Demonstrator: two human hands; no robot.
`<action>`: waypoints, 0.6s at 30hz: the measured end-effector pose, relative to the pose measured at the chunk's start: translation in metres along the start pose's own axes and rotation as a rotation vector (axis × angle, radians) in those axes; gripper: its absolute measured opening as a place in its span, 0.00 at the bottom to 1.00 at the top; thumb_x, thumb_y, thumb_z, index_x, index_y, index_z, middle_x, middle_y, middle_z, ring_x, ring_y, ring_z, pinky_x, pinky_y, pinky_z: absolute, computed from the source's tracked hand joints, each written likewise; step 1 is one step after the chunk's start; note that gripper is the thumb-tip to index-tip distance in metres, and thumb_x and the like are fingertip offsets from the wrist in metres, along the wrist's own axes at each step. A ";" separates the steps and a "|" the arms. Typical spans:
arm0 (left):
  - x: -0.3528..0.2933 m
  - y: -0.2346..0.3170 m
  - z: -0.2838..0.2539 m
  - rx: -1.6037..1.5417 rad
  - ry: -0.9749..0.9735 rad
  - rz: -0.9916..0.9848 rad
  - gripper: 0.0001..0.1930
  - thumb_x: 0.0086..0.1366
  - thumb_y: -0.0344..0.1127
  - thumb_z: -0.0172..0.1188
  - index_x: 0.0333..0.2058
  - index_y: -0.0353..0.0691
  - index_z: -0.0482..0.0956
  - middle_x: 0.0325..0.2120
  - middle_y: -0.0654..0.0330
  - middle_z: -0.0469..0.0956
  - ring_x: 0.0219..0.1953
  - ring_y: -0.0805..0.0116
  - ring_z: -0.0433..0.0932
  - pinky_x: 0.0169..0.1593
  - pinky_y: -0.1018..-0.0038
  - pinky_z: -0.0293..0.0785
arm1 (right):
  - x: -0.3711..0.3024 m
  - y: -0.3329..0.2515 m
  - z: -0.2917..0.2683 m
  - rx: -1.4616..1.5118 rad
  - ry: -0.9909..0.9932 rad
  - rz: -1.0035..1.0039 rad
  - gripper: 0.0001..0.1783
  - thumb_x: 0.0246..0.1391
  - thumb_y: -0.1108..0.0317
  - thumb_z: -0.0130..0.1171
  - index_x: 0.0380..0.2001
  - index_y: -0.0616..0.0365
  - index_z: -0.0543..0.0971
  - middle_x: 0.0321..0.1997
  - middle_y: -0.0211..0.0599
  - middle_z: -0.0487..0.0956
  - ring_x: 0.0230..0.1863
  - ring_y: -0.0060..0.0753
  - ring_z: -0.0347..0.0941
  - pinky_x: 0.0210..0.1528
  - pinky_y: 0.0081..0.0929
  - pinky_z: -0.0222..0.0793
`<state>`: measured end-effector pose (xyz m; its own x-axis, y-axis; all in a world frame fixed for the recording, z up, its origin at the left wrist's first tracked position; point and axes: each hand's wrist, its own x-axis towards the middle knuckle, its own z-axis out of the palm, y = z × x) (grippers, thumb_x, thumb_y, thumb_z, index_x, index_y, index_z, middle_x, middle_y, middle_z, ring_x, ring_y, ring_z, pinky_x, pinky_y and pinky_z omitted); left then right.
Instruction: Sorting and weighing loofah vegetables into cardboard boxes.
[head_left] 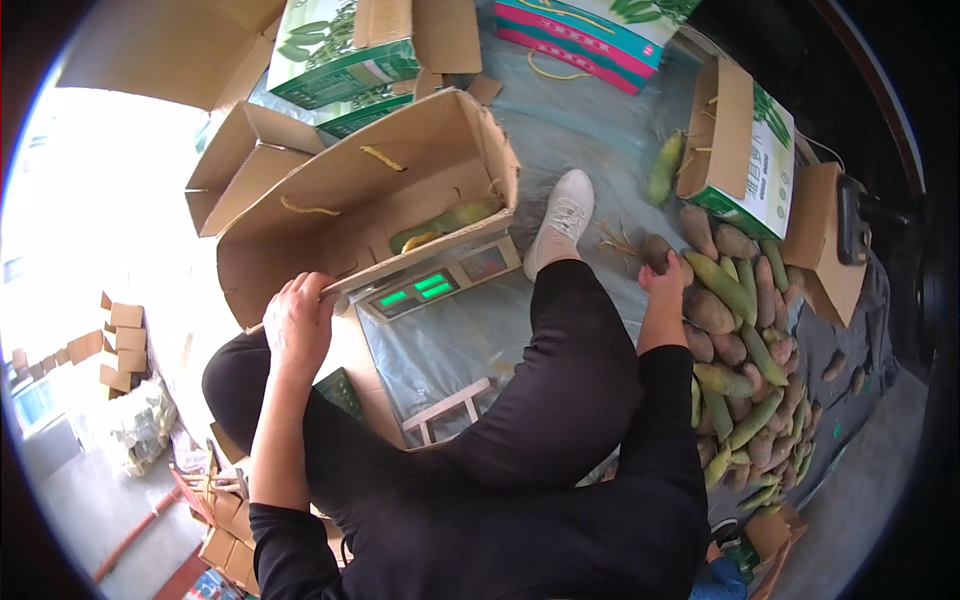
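My left hand (298, 318) has its fingers closed over the near rim of an open cardboard box (340, 235). The box rests on a scale (430, 290) with a lit green display. Inside lie a long green radish (465, 215) and something yellow beside it; part of the inside is hidden by the near wall. To the right, my right hand (668, 285) grips a round brownish root vegetable (656, 253) at the edge of a pile. That pile mixes green radishes (727, 287) with reddish-brown roots (708, 313).
Green-and-white printed cartons (340, 50) stand at the far left, and stacked pink-and-teal boxes (580, 45) farther back. An open printed carton (740, 150) stands beyond the pile. My white shoe (565, 210) is right of the scale. A small wooden frame (450, 410) lies between my legs.
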<state>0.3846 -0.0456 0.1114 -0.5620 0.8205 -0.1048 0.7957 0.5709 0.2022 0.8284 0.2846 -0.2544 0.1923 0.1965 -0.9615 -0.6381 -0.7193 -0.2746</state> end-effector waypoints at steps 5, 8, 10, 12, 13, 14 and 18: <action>-0.005 -0.007 -0.004 0.023 0.004 0.017 0.04 0.55 0.31 0.55 0.29 0.39 0.75 0.26 0.57 0.75 0.34 0.56 0.75 0.39 0.64 0.69 | -0.025 0.040 -0.011 -0.177 0.003 -0.128 0.36 0.35 0.54 0.72 0.48 0.49 0.65 0.48 0.35 0.63 0.47 0.39 0.62 0.39 0.38 0.63; -0.008 -0.009 -0.005 0.017 0.026 0.021 0.04 0.55 0.32 0.55 0.28 0.39 0.75 0.26 0.57 0.75 0.34 0.56 0.75 0.39 0.64 0.69 | -0.040 0.058 -0.032 -0.386 0.022 -0.253 0.30 0.34 0.58 0.72 0.42 0.52 0.70 0.40 0.36 0.67 0.41 0.38 0.65 0.37 0.38 0.64; -0.010 -0.011 -0.007 0.036 0.019 0.021 0.04 0.55 0.32 0.56 0.29 0.39 0.75 0.27 0.57 0.76 0.34 0.56 0.75 0.39 0.64 0.69 | -0.034 0.071 -0.054 -0.579 -0.190 -0.309 0.25 0.35 0.63 0.71 0.39 0.58 0.74 0.33 0.36 0.71 0.34 0.36 0.68 0.35 0.36 0.65; -0.014 -0.013 -0.008 0.048 0.029 0.014 0.04 0.54 0.31 0.56 0.29 0.39 0.75 0.27 0.57 0.76 0.35 0.57 0.75 0.39 0.64 0.70 | -0.050 0.095 -0.073 -0.625 -0.259 -0.300 0.24 0.37 0.64 0.69 0.39 0.60 0.74 0.32 0.36 0.73 0.31 0.35 0.69 0.35 0.33 0.67; -0.014 -0.013 -0.006 0.055 0.022 0.025 0.05 0.54 0.31 0.57 0.29 0.39 0.75 0.27 0.57 0.76 0.35 0.57 0.76 0.39 0.64 0.70 | -0.067 0.103 -0.083 -0.662 -0.311 -0.296 0.22 0.39 0.66 0.68 0.39 0.63 0.75 0.31 0.36 0.74 0.29 0.33 0.71 0.34 0.31 0.68; -0.014 -0.014 -0.004 0.063 0.015 0.033 0.05 0.54 0.31 0.57 0.30 0.39 0.75 0.27 0.58 0.76 0.35 0.57 0.76 0.39 0.64 0.70 | -0.048 0.107 -0.101 -0.664 -0.312 -0.295 0.22 0.39 0.66 0.68 0.39 0.63 0.75 0.31 0.36 0.74 0.29 0.33 0.71 0.34 0.31 0.68; -0.007 0.002 0.008 -0.015 0.034 0.110 0.04 0.54 0.32 0.56 0.30 0.40 0.75 0.28 0.57 0.76 0.36 0.56 0.76 0.40 0.63 0.70 | 0.039 0.058 -0.196 -0.835 -0.426 -0.529 0.20 0.45 0.69 0.63 0.42 0.66 0.73 0.35 0.38 0.76 0.31 0.32 0.74 0.33 0.28 0.70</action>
<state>0.3920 -0.0501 0.1047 -0.4789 0.8765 -0.0483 0.8498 0.4767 0.2250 0.9452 0.1203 -0.3054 -0.0842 0.7164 -0.6926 0.1919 -0.6704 -0.7167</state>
